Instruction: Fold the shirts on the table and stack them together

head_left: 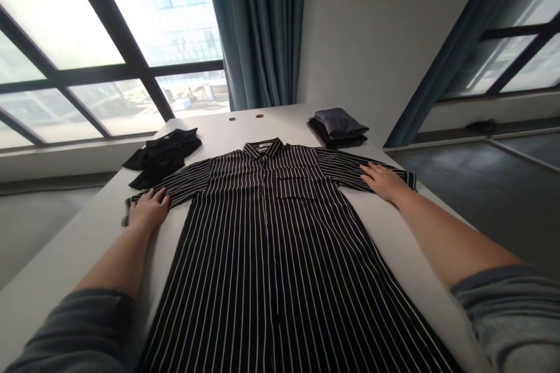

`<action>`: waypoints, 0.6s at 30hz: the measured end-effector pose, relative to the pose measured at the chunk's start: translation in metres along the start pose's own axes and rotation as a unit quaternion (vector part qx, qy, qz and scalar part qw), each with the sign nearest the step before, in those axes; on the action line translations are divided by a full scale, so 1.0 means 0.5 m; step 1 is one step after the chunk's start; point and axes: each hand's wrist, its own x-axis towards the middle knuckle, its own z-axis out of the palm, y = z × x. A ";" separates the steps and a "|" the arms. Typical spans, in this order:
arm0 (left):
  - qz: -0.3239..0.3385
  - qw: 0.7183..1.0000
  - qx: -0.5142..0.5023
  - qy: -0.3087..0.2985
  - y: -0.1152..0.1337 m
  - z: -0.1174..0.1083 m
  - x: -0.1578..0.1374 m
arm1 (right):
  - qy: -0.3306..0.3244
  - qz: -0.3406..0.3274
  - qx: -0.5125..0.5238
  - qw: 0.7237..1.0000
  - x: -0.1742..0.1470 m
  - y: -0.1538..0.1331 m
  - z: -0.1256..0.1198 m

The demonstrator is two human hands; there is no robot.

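Observation:
A black shirt with white stripes (262, 256) lies spread out, front side up, its collar at the far end and both short sleeves stretched to the sides. My left hand (150, 207) rests flat on the left sleeve near its cuff, fingers apart. On the opposite sleeve, close to the hem, my right hand (384, 180) lies with its fingers stretched out. Neither hand grips the cloth. The shirt's lower end runs out of view at the bottom.
The shirt lies on a white table (210, 128). A rumpled black cloth pile (164, 154) sits at the far left, and a stack of folded dark clothes (339, 126) at the far right. Behind stand a blue curtain (260, 29) and windows.

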 end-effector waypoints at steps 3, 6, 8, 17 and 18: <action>-0.068 0.998 -0.018 0.003 0.001 -0.007 -0.020 | 0.030 -0.011 -0.008 0.999 -0.003 -0.005 -0.015; -0.078 0.996 -0.033 0.006 -0.019 -0.009 -0.032 | 0.066 -0.011 -0.020 0.998 -0.016 -0.001 -0.038; -0.077 0.996 -0.040 0.008 -0.035 -0.006 -0.037 | 0.039 0.022 -0.023 0.999 -0.028 0.002 -0.049; -0.105 0.994 -0.024 -0.005 -0.033 -0.019 -0.075 | -0.055 0.097 0.002 0.994 -0.043 0.002 -0.051; -0.112 0.993 -0.024 0.000 -0.029 -0.023 -0.081 | -0.049 0.091 -0.008 0.995 -0.044 0.002 -0.054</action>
